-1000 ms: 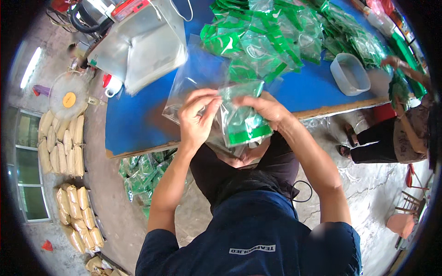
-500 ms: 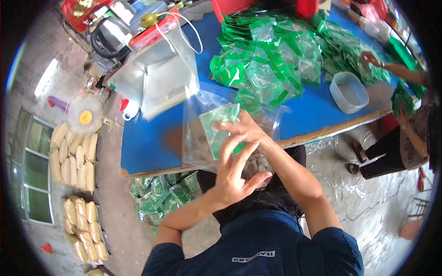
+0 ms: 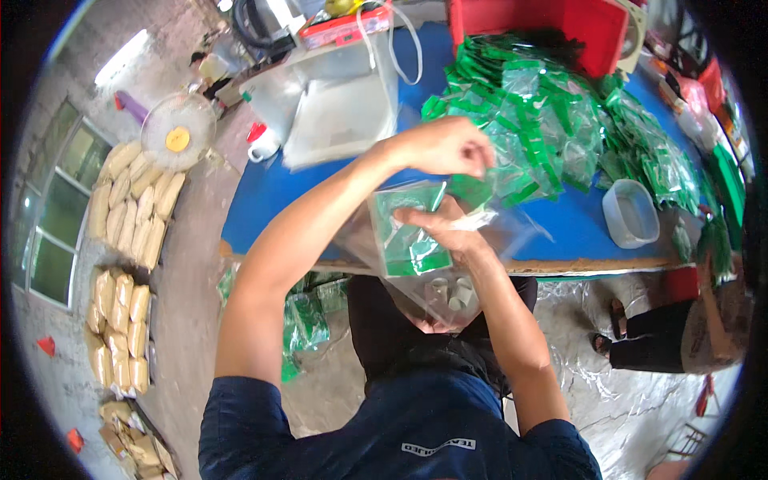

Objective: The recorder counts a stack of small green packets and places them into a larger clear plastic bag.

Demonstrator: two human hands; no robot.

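My right hand [image 3: 452, 228] holds flat, clear-and-green plastic packets [image 3: 412, 236] at the table's front edge, its thumb across the top one and its other fingers mostly hidden. Above it, my left arm reaches over to the right. My left hand [image 3: 444, 148] is closed, its fingers curled down by a green piece [image 3: 472, 189]; whether they pinch it is unclear. A large clear plastic bag [image 3: 512, 232] spreads under and around the right hand. Its lower part hangs over my lap, with several small pale pieces [image 3: 452, 293] showing through. The big pile of green packets [image 3: 528, 120] lies just beyond.
A blue table [image 3: 296, 196] carries a white open box [image 3: 340, 120], a red crate [image 3: 544, 28] and a clear plastic tub [image 3: 630, 214]. A red-lidded white cup [image 3: 262, 142] stands left. More green packets [image 3: 304, 328] lie below. At right, another person [image 3: 712, 320] stands by the table.
My left hand has swung from in front of the packets up and away to the pile's near edge, its spread fingers now curled. My right hand still holds the packets. The view has shifted.
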